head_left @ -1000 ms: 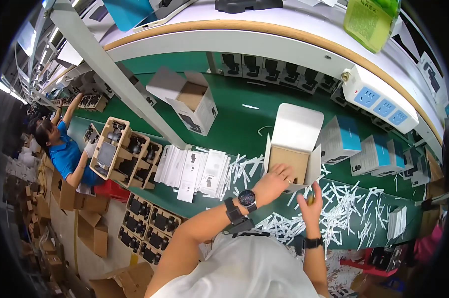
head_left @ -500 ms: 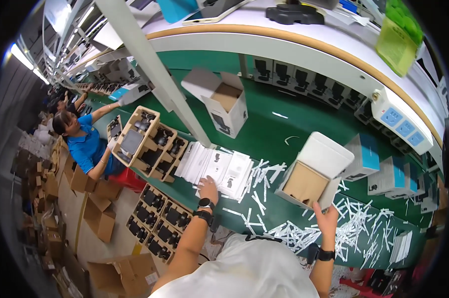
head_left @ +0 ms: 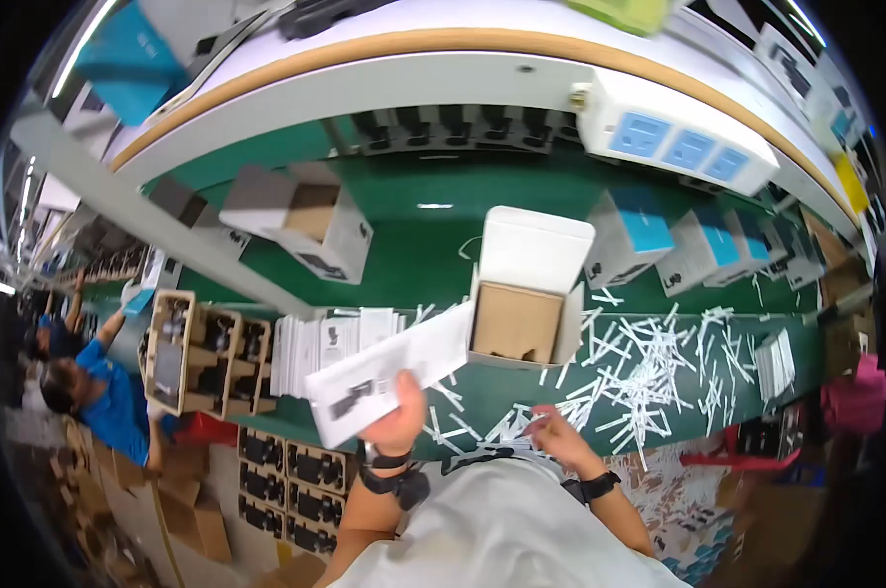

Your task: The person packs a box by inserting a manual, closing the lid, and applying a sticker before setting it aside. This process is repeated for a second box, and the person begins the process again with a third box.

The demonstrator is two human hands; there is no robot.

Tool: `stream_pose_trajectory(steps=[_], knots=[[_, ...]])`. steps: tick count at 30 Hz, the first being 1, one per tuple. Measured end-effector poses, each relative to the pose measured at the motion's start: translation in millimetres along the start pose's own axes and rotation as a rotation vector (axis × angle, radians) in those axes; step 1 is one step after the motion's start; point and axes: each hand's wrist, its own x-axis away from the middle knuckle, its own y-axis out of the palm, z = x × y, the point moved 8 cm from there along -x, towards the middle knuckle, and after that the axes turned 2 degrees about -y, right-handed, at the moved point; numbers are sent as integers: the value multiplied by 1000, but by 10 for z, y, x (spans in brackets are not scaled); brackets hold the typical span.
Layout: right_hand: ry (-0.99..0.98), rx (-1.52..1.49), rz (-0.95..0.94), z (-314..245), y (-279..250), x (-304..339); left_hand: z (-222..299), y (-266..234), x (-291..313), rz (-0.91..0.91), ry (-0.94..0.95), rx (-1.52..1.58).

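My left hand [head_left: 398, 423] grips a white instruction leaflet [head_left: 428, 345] with a small dark picture printed on it, thumb on top. The leaflet slants up to the right, and its far end reaches the left side of an open white box [head_left: 533, 249]. That box stands lid up, with a brown cardboard insert [head_left: 517, 318] inside. My right hand [head_left: 554, 435] is empty near the table's front edge, fingers loosely bent and apart, slightly blurred. Beside it lie loose white paper strips [head_left: 648, 365]. Left of the leaflet is a stack of similar leaflets [head_left: 306, 343].
Another open box [head_left: 330, 230] stands at the back left. Blue-topped boxes [head_left: 629, 240] line the right side. Pulp trays [head_left: 213, 358] of black parts sit at the left, near a co-worker in blue [head_left: 115, 412]. A shelf with a power strip [head_left: 678, 132] overhangs the bench.
My left hand has lifted a leaflet off the stack and carried it right to the box. My right hand has let go of the box and drawn back. The view has swung right.
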Motion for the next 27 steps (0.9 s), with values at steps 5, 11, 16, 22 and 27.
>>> stream_pose_trajectory(steps=[5,11,16,22,27], knots=[[124,50,53,266,-122,183,-463,1057,288,-684,274,-543],[-19,103,278,322,-480,328,-579,901,443,-646,173,-429],[-163,151,296,-53,-605,203,-756,1030,431,-680,88,-557],[-382,227,467,-863,-894,215,-995,780,588,-734,-207,-480],[-800,353,298,-1893,-681,100,-1396,716,837,-655,-453,-304]])
